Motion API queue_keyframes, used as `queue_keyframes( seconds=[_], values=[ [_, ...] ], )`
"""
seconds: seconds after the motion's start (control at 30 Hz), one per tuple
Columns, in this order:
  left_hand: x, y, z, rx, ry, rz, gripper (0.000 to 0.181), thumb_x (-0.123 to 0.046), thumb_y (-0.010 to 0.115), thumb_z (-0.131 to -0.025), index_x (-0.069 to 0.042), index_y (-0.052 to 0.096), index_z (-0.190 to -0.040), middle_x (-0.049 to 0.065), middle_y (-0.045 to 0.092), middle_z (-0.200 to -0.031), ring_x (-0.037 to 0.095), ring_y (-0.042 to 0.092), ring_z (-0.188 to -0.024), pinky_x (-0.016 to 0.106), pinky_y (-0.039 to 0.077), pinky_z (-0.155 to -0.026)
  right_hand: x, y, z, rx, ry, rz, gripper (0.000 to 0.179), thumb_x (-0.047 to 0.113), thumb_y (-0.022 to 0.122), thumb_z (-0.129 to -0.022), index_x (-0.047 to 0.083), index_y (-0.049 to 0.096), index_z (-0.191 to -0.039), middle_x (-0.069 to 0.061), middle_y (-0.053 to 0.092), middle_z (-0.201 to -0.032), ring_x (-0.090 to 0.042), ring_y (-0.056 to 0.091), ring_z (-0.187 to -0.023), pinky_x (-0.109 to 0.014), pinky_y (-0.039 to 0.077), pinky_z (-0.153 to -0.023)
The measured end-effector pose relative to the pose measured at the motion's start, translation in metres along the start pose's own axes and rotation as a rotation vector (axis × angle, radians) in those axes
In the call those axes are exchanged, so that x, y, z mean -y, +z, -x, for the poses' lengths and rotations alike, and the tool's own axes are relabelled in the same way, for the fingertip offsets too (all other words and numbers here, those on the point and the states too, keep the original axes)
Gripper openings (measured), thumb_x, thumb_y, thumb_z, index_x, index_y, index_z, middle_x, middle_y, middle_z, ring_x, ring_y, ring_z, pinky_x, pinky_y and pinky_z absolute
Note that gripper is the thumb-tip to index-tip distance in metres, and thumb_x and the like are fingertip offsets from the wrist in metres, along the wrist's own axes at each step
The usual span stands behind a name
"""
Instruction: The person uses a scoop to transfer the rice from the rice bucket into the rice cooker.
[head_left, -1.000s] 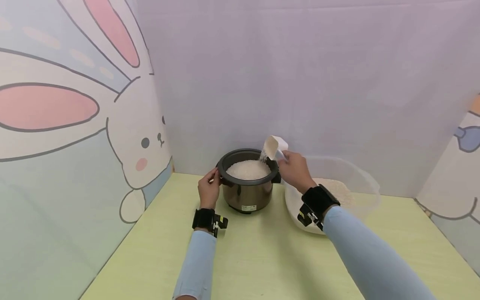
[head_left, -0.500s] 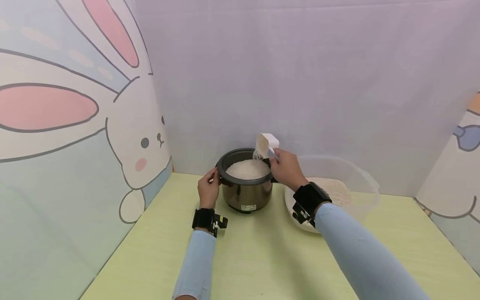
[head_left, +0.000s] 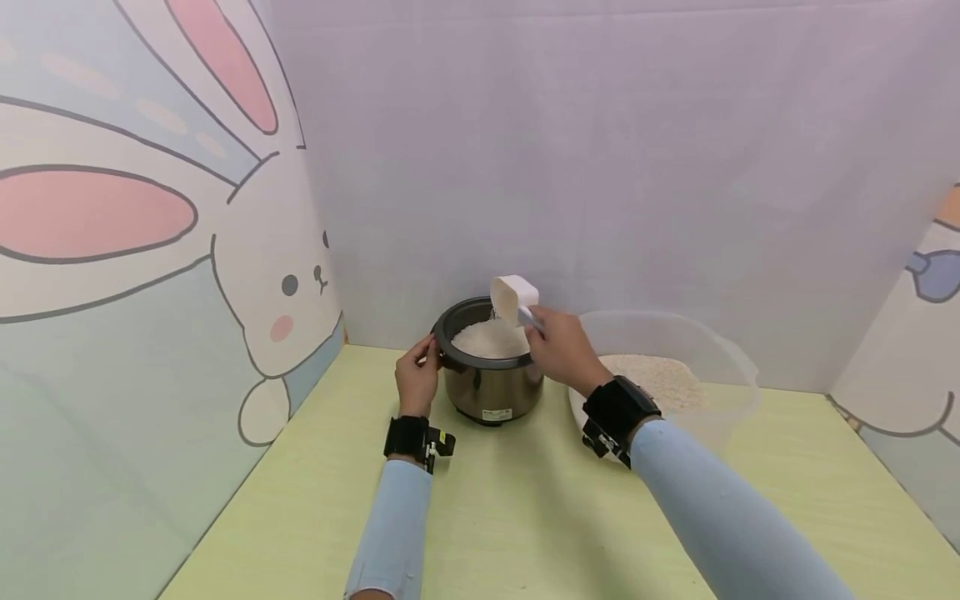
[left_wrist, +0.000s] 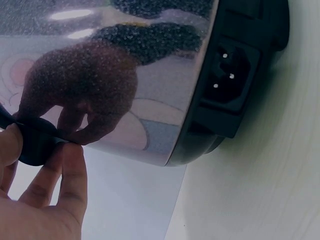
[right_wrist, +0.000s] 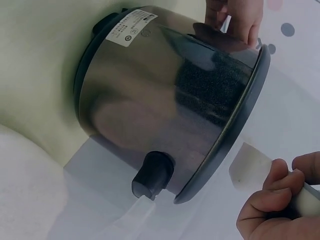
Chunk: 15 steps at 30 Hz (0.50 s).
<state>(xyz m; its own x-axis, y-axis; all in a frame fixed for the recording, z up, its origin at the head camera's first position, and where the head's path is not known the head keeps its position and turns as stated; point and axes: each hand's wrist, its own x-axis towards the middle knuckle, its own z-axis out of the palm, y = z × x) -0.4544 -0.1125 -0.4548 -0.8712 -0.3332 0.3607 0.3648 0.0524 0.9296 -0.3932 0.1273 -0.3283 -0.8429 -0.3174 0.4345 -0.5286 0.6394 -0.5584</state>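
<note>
A dark metallic rice cooker [head_left: 493,390] stands uncovered at the back of the table, with white rice [head_left: 486,337] heaped inside its black rim. My left hand [head_left: 417,382] grips its left side handle [left_wrist: 36,147], thumb on one side and fingertips on the other. Above the right part of the rim, my right hand [head_left: 564,348] holds a white rice scoop [head_left: 513,297] by its handle. The scoop is tilted toward the left, and a few grains fall from its mouth into the pot. In the right wrist view, the scoop's cup [right_wrist: 249,167] shows just beyond the rim.
Right of the cooker sits a translucent tub [head_left: 738,367] holding more rice [head_left: 660,379], partly behind my right wrist. A power socket [left_wrist: 230,75] is low on the cooker's side. Lilac cloth [head_left: 637,167] closes off the back, and rabbit-printed panels [head_left: 277,333] flank the table [head_left: 480,517].
My right hand has moved left with the scoop, carrying it from the pot's right edge to over the rice. The stream of grains has thinned. My left hand stays on the handle.
</note>
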Motion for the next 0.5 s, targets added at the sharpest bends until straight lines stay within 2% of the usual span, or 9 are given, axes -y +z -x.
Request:
queue_keyframes(
  seconds=[0.17, 0.37, 0.5],
  values=[
    [0.000, 0.000, 0.000, -0.002, 0.000, -0.002, 0.025, -0.010, 0.063, -0.103, -0.004, 0.073, -0.126, 0.017, 0.071, -0.116, 0.029, 0.073, -0.092, 0.027, 0.062, -0.083, 0.000, 0.003, 0.005, 0.012, -0.073, 0.059, 0.038, 0.004, 0.050, -0.106, -0.010, 0.052, -0.141, -0.023, 0.068, -0.098, -0.014, 0.038, -0.052, -0.029, 0.032, -0.052],
    [-0.001, 0.000, 0.001, -0.002, -0.004, -0.008, 0.026, -0.011, 0.063, -0.103, -0.004, 0.073, -0.126, 0.018, 0.071, -0.115, 0.028, 0.072, -0.093, 0.028, 0.062, -0.084, -0.001, 0.005, 0.010, 0.040, -0.086, 0.095, 0.045, 0.004, 0.051, -0.106, -0.013, 0.045, -0.147, -0.021, 0.067, -0.087, -0.013, 0.036, -0.050, -0.028, 0.030, -0.051],
    [-0.002, 0.001, 0.001, -0.005, -0.008, -0.015, 0.026, -0.011, 0.063, -0.103, -0.005, 0.073, -0.126, 0.018, 0.071, -0.115, 0.028, 0.073, -0.093, 0.028, 0.062, -0.083, -0.005, 0.005, 0.013, 0.044, -0.101, 0.133, 0.044, 0.003, 0.050, -0.105, -0.013, 0.045, -0.146, -0.025, 0.069, -0.097, -0.015, 0.045, -0.055, -0.030, 0.036, -0.054]
  ],
)
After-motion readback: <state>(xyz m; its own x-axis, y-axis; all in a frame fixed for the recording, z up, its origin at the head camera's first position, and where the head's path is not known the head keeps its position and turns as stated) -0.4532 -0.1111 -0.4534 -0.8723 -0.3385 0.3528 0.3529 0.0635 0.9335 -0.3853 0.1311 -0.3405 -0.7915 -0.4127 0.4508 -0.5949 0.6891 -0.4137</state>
